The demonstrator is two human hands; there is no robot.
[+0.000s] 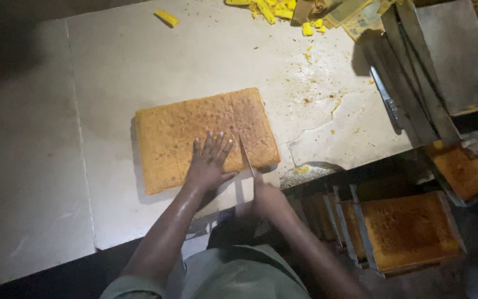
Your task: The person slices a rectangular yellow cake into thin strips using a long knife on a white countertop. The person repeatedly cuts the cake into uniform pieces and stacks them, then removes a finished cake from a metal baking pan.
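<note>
Right hand: closed around a knife, blade set into the cake's near edge.
Left hand: fingers spread, flat on the cake.
Sheet cake: golden slab on pale table.
Far edge: yellow trimmings.

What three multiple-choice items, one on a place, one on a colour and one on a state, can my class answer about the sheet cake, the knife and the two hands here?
1. Where does the left hand rest?
A. flat on the sheet cake
B. on the metal trays
C. on the yellow scraps

2. What colour are the cut scraps at the table's far edge?
A. green
B. yellow
C. white

3. How is the knife held?
A. lying loose on the table
B. stored in a tray
C. gripped by the right hand, blade at the cake's near edge

Answers: 1 A, the spread fingers press on the crust. 2 B, the pieces are bright yellow. 3 C, the blade rises from the closed hand into the cake.
</note>
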